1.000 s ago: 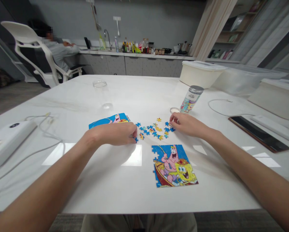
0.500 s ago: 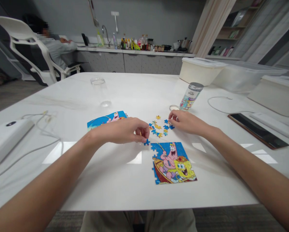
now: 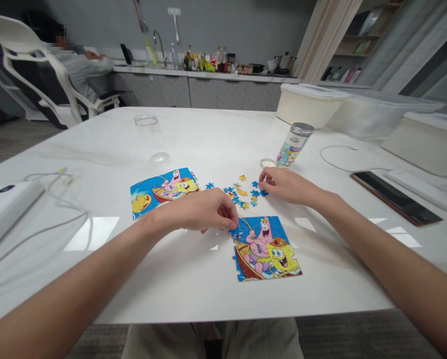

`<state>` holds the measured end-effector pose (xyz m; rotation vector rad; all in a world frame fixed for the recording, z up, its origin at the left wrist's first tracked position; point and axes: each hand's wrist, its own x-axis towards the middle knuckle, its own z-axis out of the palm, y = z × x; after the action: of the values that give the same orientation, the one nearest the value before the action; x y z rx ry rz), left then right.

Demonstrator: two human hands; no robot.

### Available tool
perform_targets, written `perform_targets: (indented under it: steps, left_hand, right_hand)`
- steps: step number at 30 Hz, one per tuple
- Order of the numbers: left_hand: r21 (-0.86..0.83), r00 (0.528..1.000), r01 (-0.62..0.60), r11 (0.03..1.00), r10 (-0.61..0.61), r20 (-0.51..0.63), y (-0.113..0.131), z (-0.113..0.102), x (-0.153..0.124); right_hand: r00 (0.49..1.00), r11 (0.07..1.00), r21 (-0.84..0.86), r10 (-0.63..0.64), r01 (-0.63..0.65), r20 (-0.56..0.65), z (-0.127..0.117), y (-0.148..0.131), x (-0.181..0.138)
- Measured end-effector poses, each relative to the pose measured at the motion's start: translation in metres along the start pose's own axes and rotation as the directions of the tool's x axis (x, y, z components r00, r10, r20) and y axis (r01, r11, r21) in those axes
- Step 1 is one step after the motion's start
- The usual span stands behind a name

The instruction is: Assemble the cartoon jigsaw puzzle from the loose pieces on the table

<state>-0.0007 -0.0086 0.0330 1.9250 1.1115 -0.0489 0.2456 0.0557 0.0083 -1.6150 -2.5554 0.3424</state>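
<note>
A partly built cartoon jigsaw [image 3: 266, 249] lies on the white table [image 3: 216, 134] in front of me. My left hand [image 3: 204, 212] is closed in a pinch on a blue puzzle piece [image 3: 234, 232] at the jigsaw's upper left corner. Beyond it lie several loose blue and yellow pieces [image 3: 242, 192]. My right hand [image 3: 287, 185] rests at the right end of that scatter, its fingers curled over a blue piece. A printed reference picture [image 3: 161, 192] of the same scene lies to the left.
A lidded tube [image 3: 294, 145] with a small lid [image 3: 268, 163] beside it stands behind the pieces. Also here: a clear glass [image 3: 151, 137], a white device with cable [image 3: 6, 204], a dark phone [image 3: 395, 198], and white boxes [image 3: 309, 104]. A person sits in a white chair [image 3: 40, 65] at the far left.
My left hand carried a blue piece from the loose scatter rightward and nearer, to the jigsaw's upper left corner. That uncovered the reference picture. The right hand barely moved.
</note>
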Motion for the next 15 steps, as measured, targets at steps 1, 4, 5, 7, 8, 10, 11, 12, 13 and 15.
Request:
perform_targets:
  steps: [1, 4, 5, 7, 8, 10, 11, 12, 13, 15]
  left_hand:
    - [0.001, 1.0, 0.003, 1.0, -0.003, -0.01, 0.0003, 0.0006, 0.0005]
    - [-0.008, 1.0, -0.001, 1.0, 0.001, -0.022, 0.0019, 0.0025, 0.0016]
    - [-0.008, 1.0, 0.0, 1.0, 0.0, -0.02, 0.0026, 0.0031, 0.0017]
    - [-0.002, 1.0, 0.003, 1.0, -0.003, -0.013, 0.0041, 0.0041, 0.0016]
    - [0.004, 1.0, 0.007, 1.0, -0.007, -0.011, 0.0048, 0.0045, 0.0014]
    - [0.017, 1.0, 0.015, 1.0, -0.015, -0.014, 0.0062, 0.0052, 0.0013]
    - [0.021, 1.0, 0.017, 1.0, -0.017, -0.016, 0.0068, 0.0054, 0.0013]
    - [0.024, 1.0, 0.018, 1.0, -0.018, -0.018, 0.0073, 0.0056, 0.0013]
    - [0.025, 1.0, 0.018, 1.0, -0.018, -0.02, 0.0079, 0.0058, 0.0014]
    - [0.026, 1.0, 0.018, 0.999, -0.017, -0.025, 0.009, 0.006, 0.0013]
  right_hand:
    - [1.0, 1.0, -0.001, 0.003, -0.003, 0.005, -0.0003, -0.0003, 0.0]
    - [1.0, 1.0, -0.008, 0.011, -0.011, 0.015, -0.0013, -0.0014, -0.0004]
    - [1.0, 1.0, -0.009, 0.013, -0.012, 0.014, -0.0016, -0.0019, -0.0008]
    - [1.0, 1.0, -0.007, 0.014, -0.014, 0.009, -0.002, -0.0027, -0.0017]
    - [1.0, 1.0, -0.005, 0.015, -0.015, 0.008, -0.002, -0.003, -0.002]
    - [1.0, 1.0, -0.003, 0.02, -0.02, 0.012, -0.0015, -0.0028, -0.002]
    - [1.0, 1.0, -0.003, 0.023, -0.023, 0.013, -0.0011, -0.0023, -0.0017]
    - [1.0, 1.0, -0.004, 0.025, -0.025, 0.012, -0.0007, -0.0018, -0.0012]
    - [1.0, 1.0, -0.004, 0.025, -0.025, 0.009, -0.0005, -0.0016, -0.0008]
    - [0.999, 1.0, -0.002, -0.008, 0.008, -0.031, -0.0014, -0.0035, -0.0011]
